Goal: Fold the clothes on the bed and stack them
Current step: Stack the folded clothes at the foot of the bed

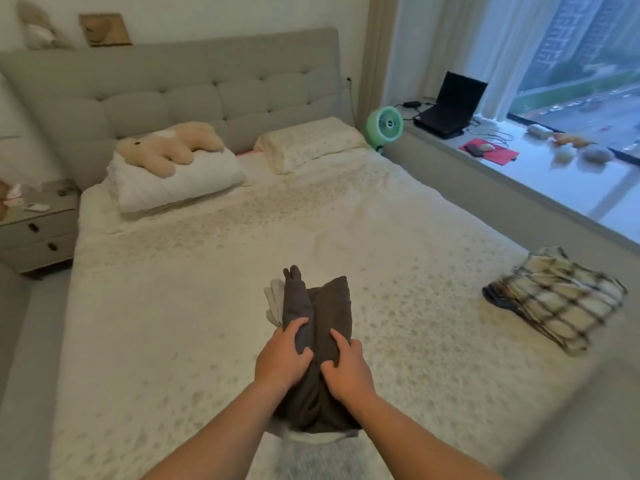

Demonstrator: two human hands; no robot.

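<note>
At the lower centre of the frame we see our left hand (282,355) and right hand (346,367) side by side, fingers curled into a dark grey garment (329,306), each gripping a fold of it. The garment is a narrow, bunched bundle running away from us, its far corners pointing up the frame. A pale grey piece of cloth (273,299) peeks out along its left edge, and a light strip shows under its near end.

The bundle lies on the bed (207,289) near its bottom edge. Wide bare bedcover stretches to the left, to the right and up toward the pillows (173,181) in the upper part of the frame.

At the right edge of the bed, well apart from our hands, sits a folded checked garment (557,303) on top of something dark. Beyond it runs a window ledge (540,174).
</note>
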